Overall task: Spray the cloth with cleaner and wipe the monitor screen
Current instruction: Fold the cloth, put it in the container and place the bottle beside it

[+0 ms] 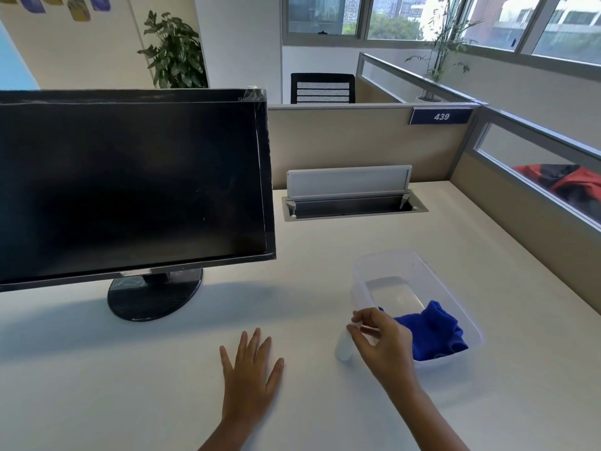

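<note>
The soft blue fuzzy cloth (432, 333) lies bunched up in the near end of the clear plastic tub (406, 258) on the white table (130, 385). I think it is light and floppy, so I would pinch it at the top of its bump. Just left of the tub stands the small white spray bottle (343, 349), which looks light and easy to tip. The right hand (383, 343) seems to pinch its top with curled fingers (369, 315). The left hand (250, 369) lies flat on the table, fingers spread. The black flat monitor (130, 183) stands far left.
</note>
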`<control>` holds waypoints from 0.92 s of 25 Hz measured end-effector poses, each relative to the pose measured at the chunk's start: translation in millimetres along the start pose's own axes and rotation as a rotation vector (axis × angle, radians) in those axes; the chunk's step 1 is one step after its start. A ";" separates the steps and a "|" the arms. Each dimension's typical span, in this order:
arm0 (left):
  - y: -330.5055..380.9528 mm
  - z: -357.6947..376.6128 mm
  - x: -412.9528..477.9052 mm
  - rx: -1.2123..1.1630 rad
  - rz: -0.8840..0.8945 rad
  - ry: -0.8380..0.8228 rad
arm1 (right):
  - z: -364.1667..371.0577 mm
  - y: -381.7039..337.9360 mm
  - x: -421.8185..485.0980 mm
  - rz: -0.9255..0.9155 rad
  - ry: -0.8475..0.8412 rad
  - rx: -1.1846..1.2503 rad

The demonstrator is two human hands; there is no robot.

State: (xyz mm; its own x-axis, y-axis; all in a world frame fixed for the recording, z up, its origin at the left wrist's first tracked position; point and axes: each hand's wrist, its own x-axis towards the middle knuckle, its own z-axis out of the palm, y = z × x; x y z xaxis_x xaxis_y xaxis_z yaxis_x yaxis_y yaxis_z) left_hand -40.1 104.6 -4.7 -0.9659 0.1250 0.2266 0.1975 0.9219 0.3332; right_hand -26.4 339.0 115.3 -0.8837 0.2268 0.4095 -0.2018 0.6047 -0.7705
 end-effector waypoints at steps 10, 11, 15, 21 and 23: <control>-0.1 -1.8 -0.2 0.015 0.005 -0.012 | -5.5 5.9 8.7 -0.004 -0.054 -0.057; -0.4 -1.7 -0.4 0.014 0.004 -0.015 | -6.0 6.2 10.1 -0.011 -0.071 -0.070; -0.5 -2.7 -0.2 0.006 0.003 -0.012 | -3.5 7.3 7.4 -0.051 -0.058 -0.091; 1.0 -3.1 0.1 0.004 -0.008 -0.018 | 7.5 7.2 -4.8 -0.079 -0.003 -0.127; 0.4 -2.3 -0.1 -0.001 -0.008 -0.014 | 10.0 10.2 -11.7 -0.077 -0.057 -0.124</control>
State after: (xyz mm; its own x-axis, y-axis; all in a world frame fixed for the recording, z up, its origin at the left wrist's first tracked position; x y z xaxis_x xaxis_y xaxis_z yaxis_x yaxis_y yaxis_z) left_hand -39.5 104.1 -2.6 -0.9698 0.1228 0.2108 0.1898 0.9227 0.3355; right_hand -22.3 335.0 97.7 -0.8908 0.1346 0.4340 -0.2194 0.7090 -0.6702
